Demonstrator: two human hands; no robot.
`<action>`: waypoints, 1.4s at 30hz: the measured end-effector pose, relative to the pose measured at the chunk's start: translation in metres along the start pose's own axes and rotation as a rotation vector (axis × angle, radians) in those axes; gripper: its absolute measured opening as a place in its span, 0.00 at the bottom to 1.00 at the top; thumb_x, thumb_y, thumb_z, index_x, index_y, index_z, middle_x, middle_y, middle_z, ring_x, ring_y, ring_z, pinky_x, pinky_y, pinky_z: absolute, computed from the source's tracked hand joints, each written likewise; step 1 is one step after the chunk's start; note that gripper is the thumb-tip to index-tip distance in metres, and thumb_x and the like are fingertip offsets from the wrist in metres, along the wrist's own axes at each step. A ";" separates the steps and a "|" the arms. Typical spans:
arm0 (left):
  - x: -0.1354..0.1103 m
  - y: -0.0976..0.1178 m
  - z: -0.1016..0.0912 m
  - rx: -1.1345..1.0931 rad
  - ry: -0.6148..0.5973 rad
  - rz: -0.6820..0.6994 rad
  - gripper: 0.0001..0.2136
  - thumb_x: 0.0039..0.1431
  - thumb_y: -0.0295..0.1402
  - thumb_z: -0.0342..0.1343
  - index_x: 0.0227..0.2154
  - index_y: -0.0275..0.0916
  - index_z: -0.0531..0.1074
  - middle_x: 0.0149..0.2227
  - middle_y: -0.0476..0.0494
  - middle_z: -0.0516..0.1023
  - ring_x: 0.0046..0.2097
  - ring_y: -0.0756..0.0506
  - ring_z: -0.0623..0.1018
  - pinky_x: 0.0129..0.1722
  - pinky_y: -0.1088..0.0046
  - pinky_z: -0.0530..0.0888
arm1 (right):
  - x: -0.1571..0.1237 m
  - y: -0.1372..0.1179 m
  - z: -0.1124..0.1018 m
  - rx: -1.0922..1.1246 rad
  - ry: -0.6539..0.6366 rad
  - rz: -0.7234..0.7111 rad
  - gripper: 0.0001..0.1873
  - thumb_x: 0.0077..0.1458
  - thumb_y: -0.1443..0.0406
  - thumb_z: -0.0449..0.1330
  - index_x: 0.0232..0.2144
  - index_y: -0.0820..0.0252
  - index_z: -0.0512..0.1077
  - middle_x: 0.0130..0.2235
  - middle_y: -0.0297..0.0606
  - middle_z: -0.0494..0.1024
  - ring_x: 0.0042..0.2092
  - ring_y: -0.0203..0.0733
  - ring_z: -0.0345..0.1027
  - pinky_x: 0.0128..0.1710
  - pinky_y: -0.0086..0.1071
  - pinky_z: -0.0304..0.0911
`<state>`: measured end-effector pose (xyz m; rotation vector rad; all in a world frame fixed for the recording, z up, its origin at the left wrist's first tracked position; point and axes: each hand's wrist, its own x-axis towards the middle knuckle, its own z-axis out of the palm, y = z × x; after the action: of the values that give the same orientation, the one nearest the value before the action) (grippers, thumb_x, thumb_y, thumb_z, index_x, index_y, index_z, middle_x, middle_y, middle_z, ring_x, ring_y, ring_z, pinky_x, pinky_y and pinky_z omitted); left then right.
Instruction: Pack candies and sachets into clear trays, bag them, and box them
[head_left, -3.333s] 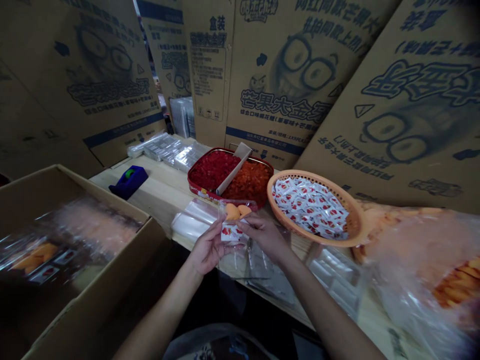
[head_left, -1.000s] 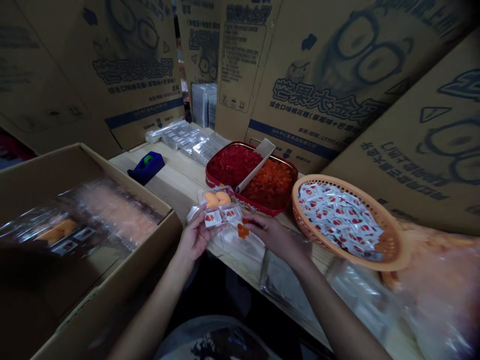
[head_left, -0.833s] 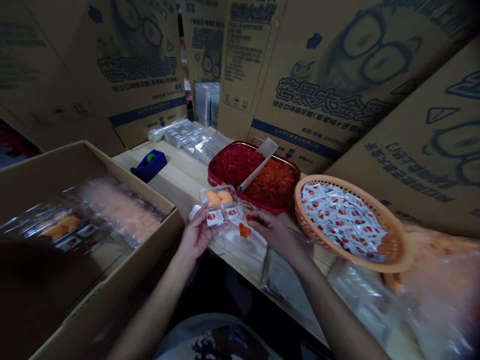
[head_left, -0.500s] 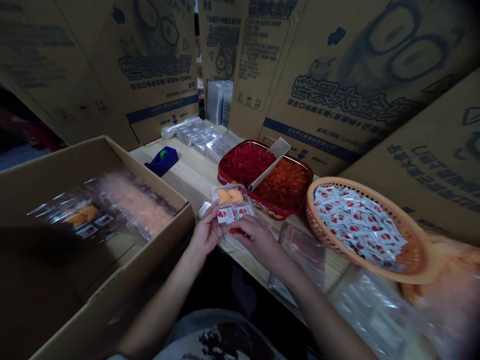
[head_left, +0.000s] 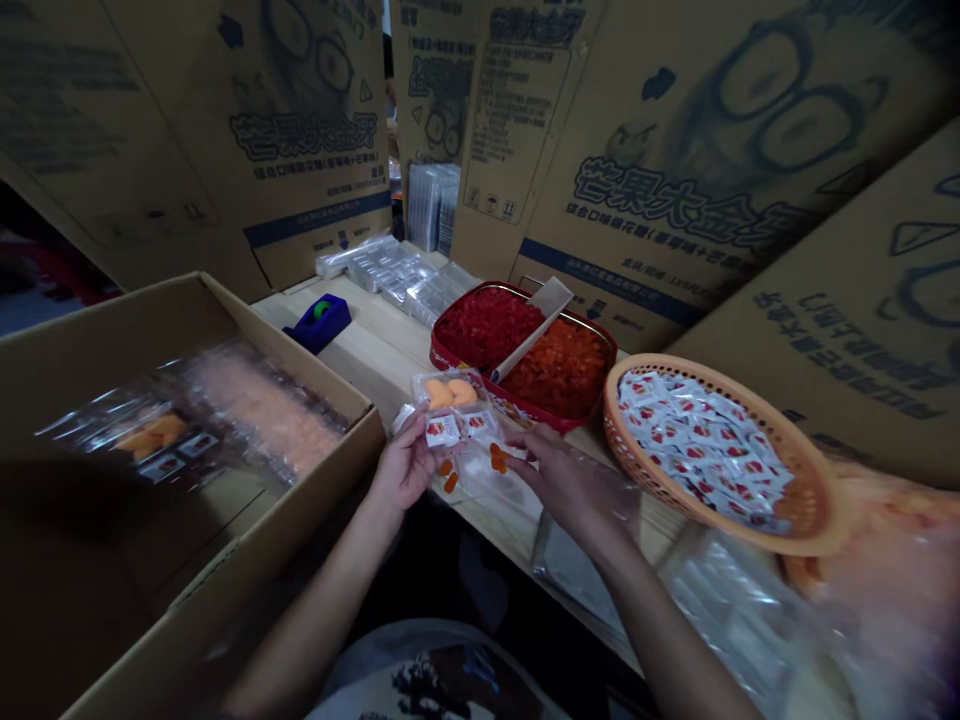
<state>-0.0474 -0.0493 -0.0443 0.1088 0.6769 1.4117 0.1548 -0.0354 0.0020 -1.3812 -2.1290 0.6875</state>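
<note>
Over the workbench (head_left: 352,360), clear candy tray (head_left: 450,392), long axis sideways, gripped by left hand (head_left: 407,462)

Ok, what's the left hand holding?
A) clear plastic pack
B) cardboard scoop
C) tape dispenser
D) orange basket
A: the left hand holds up a clear plastic pack with two orange pieces and white sachets showing through it.

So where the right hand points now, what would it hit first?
Probably the small orange pieces just ahead of the right hand, on the clear plastic bag; depth is hard to judge here.
</note>
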 end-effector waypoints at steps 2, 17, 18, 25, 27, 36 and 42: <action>0.000 0.000 -0.001 -0.002 -0.006 -0.002 0.15 0.57 0.25 0.48 0.47 0.38 0.66 0.40 0.42 0.78 0.39 0.43 0.78 0.40 0.55 0.75 | -0.001 -0.001 0.001 0.002 -0.020 0.027 0.01 0.47 0.68 0.59 0.25 0.59 0.70 0.32 0.36 0.70 0.36 0.39 0.65 0.35 0.31 0.60; 0.000 0.001 -0.002 0.017 -0.055 0.017 0.15 0.57 0.25 0.49 0.47 0.38 0.66 0.41 0.40 0.77 0.41 0.42 0.78 0.40 0.57 0.76 | 0.003 -0.025 0.018 0.284 -0.057 -0.056 0.04 0.52 0.67 0.54 0.30 0.59 0.70 0.31 0.35 0.72 0.36 0.39 0.65 0.37 0.32 0.60; -0.001 0.002 -0.002 0.019 -0.047 0.011 0.15 0.57 0.25 0.49 0.47 0.38 0.66 0.41 0.41 0.78 0.40 0.42 0.78 0.39 0.58 0.76 | 0.004 -0.025 0.017 0.240 -0.033 -0.063 0.05 0.52 0.67 0.54 0.30 0.59 0.70 0.32 0.36 0.72 0.37 0.39 0.65 0.37 0.33 0.59; 0.000 0.004 -0.001 0.012 -0.029 -0.002 0.15 0.57 0.25 0.48 0.48 0.39 0.66 0.40 0.42 0.78 0.39 0.43 0.78 0.41 0.56 0.75 | 0.000 -0.009 0.014 -0.067 -0.019 0.013 0.02 0.49 0.67 0.57 0.28 0.59 0.70 0.36 0.39 0.70 0.39 0.42 0.64 0.38 0.36 0.59; 0.000 0.004 -0.001 0.010 -0.030 0.007 0.16 0.57 0.25 0.48 0.49 0.38 0.65 0.40 0.41 0.78 0.41 0.42 0.78 0.42 0.55 0.74 | -0.002 -0.008 0.017 -0.016 -0.040 0.026 0.01 0.49 0.68 0.57 0.27 0.59 0.69 0.34 0.38 0.71 0.37 0.41 0.64 0.37 0.34 0.59; 0.001 0.006 -0.006 0.001 -0.041 0.013 0.17 0.57 0.25 0.49 0.50 0.38 0.64 0.41 0.40 0.77 0.40 0.42 0.78 0.43 0.56 0.75 | 0.011 0.006 -0.004 0.186 0.131 0.130 0.09 0.53 0.62 0.51 0.33 0.60 0.68 0.31 0.36 0.71 0.32 0.39 0.64 0.32 0.32 0.59; 0.004 0.004 -0.008 -0.001 -0.034 0.004 0.15 0.57 0.25 0.48 0.48 0.39 0.66 0.41 0.41 0.77 0.40 0.43 0.78 0.40 0.57 0.76 | 0.025 0.009 -0.018 -0.211 0.266 -0.110 0.08 0.53 0.64 0.55 0.37 0.59 0.70 0.38 0.42 0.68 0.42 0.45 0.61 0.39 0.38 0.58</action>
<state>-0.0549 -0.0473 -0.0508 0.1333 0.6483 1.4109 0.1641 -0.0060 0.0130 -1.3646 -2.0873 0.2260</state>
